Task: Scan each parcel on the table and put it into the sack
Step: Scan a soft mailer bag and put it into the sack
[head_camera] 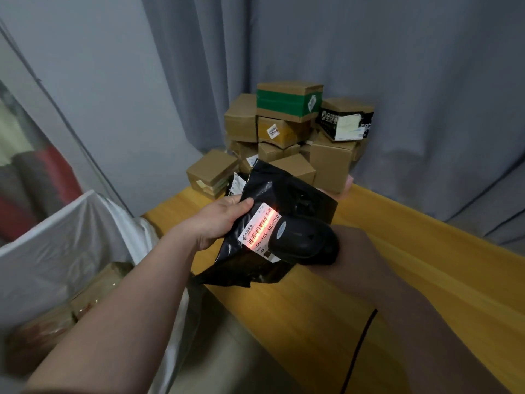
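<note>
- The black parcel (279,191), a soft plastic mailer, is held up over the near-left corner of the table (426,280), tilted, with its white label (260,228) facing up.
- A red scan line lies across the barcode on the label.
- The left hand (218,223) grips the parcel's left edge, thumb on top beside the label and the fingers hidden under it.
- The black scanner (304,240) is just beside the label's lower right end, pointing at it.
- The right hand (355,251), in shadow, holds the scanner from behind; its fingers are mostly hidden.
- A black cable (360,345) runs from below the right arm towards the bottom edge.
- A pile of cardboard boxes (329,163) stands at the far end of the table, a green-taped box (287,102) on top.
- The white sack (71,237) stands open left of the table, with brown parcels showing inside.
- A grey curtain (397,66) hangs behind.
</note>
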